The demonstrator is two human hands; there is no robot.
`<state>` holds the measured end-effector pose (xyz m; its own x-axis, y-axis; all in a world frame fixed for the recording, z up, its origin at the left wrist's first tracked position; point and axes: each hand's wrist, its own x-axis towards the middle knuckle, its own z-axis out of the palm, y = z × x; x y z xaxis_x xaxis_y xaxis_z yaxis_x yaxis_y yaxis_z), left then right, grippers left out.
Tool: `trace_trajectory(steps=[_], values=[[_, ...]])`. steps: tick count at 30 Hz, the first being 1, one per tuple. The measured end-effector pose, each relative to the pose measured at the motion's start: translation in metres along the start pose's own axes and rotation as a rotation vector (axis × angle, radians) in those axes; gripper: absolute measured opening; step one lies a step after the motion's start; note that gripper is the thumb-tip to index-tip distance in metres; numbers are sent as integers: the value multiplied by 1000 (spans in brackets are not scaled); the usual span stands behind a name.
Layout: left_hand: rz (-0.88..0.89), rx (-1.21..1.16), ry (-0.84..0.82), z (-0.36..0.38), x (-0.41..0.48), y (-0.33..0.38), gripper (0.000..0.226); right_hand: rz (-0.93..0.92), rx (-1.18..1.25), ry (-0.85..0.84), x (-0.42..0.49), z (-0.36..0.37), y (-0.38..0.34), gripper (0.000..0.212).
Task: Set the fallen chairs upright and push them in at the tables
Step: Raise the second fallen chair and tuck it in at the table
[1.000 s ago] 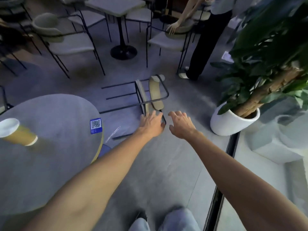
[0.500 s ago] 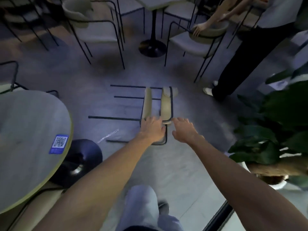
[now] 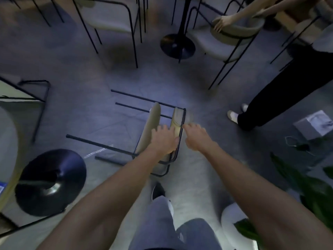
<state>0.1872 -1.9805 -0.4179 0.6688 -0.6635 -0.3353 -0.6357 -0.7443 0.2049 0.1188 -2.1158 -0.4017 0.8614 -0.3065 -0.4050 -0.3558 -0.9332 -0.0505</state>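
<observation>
**Black tube and beige pads: our hands reach the fallen chair**

Black metal tubing and beige cushions make up the chair [image 3: 153, 127], which lies on its side on the grey floor at the middle of the view, legs pointing to 9 o'clock, seat and backrest toward 3. We judge it light for its bulk and stiff in the frame; the thin legs would slip or twist in the palm, and the pads are soft and give little purchase. The best hold looks to be the hoop of tube round the backrest, with the other hand on the seat edge, so it can pivot up onto its feet.

Our left hand [image 3: 164, 138] lies palm-down on the cushion beside the frame, fingers spread and not yet curled round anything. Our right hand [image 3: 195, 136] is also open, fingertips at the tube on the chair's 3 o'clock side; whether they touch it we cannot tell through the blur.

Compared with half a second ago, we have stepped closer: the chair sits nearer and larger, and both hands have gone from its near end to further along it.

Outward, a black table base [image 3: 52, 181] stands at 8 o'clock, a plant [image 3: 306, 186] at 4, and another person [image 3: 288, 73] handles an upright chair at 1 o'clock.
</observation>
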Motion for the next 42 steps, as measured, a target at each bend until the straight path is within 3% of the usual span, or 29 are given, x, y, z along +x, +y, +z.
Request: trace_trajectory(steps=[7, 19, 23, 27, 42], values=[[-89, 0, -28, 40, 84, 28, 58, -90, -117, -62, 91, 24, 60, 47], [-199, 40, -62, 201, 248, 71, 87, -311, -254, -24, 248, 171, 166, 83], [-253, 12, -7, 237, 276, 80, 86, -355, -266, -10, 283, 202, 185, 90], [-257, 85, 70, 249, 295, 73, 70, -393, -276, 47, 309, 210, 187, 80], [-221, 50, 10, 232, 300, 51, 76, -338, -92, 0, 313, 214, 172, 77]])
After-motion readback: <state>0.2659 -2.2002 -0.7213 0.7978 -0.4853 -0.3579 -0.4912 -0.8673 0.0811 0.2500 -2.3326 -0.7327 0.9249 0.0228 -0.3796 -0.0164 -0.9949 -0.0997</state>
